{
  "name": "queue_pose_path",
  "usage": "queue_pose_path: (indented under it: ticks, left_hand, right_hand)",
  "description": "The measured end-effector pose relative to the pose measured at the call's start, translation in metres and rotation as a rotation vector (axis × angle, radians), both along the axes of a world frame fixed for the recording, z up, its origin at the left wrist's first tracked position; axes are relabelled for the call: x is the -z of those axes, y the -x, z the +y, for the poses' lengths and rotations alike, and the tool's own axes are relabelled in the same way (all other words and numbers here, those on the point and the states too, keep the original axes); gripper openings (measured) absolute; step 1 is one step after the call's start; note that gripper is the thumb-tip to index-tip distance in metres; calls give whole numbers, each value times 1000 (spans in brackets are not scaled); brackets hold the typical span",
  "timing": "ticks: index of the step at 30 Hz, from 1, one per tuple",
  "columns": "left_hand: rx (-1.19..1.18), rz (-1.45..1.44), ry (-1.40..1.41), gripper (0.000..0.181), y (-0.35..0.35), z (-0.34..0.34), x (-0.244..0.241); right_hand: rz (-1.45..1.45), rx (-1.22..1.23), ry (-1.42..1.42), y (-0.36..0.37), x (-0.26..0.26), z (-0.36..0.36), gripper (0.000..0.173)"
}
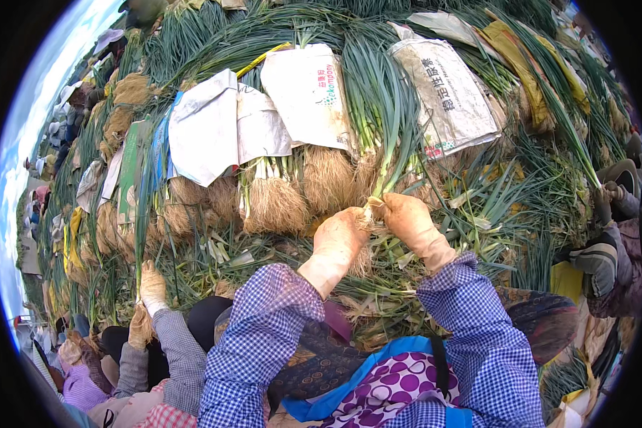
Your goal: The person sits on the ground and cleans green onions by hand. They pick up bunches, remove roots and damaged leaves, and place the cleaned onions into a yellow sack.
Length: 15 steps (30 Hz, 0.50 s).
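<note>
Both of my hands wear soiled pale gloves. My left hand point(342, 238) is closed around the root end of a green onion point(383, 176), and pale roots hang below the fingers. Close beside it, my right hand point(413, 224) pinches the same plant a little higher. Its green leaves run up and away over the pile. Just beyond my hands stand bundles of green onions with brown roots point(275, 206). White woven sacks point(305, 96) are draped over several bundles, and one printed sack point(446, 96) lies to the right. My fingers hide the plant's base.
Loose leaves and trimmings point(487, 214) litter the ground before me. At left, a co-worker's gloved hands point(153, 286) hold another onion close to my arm. On the right, another person's hand point(612, 191) grips a long onion. More people point(75, 99) sit along the row.
</note>
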<state>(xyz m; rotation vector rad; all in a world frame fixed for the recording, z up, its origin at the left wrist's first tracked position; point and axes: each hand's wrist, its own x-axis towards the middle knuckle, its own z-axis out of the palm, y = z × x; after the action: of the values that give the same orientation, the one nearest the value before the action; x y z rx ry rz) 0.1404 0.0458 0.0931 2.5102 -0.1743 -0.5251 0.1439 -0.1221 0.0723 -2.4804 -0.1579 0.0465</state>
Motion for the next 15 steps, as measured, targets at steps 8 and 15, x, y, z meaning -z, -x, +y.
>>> queue_pose_path:
  ticks: [8,15]
  left_hand:
    - [-83,-2,72,37,-16,12,-12]
    - [228,87,555,37,-21,37,4]
  right_hand:
    - [145,-457,-116,109,-37,2,28]
    - [743,-510,475,180,71,-46,48]
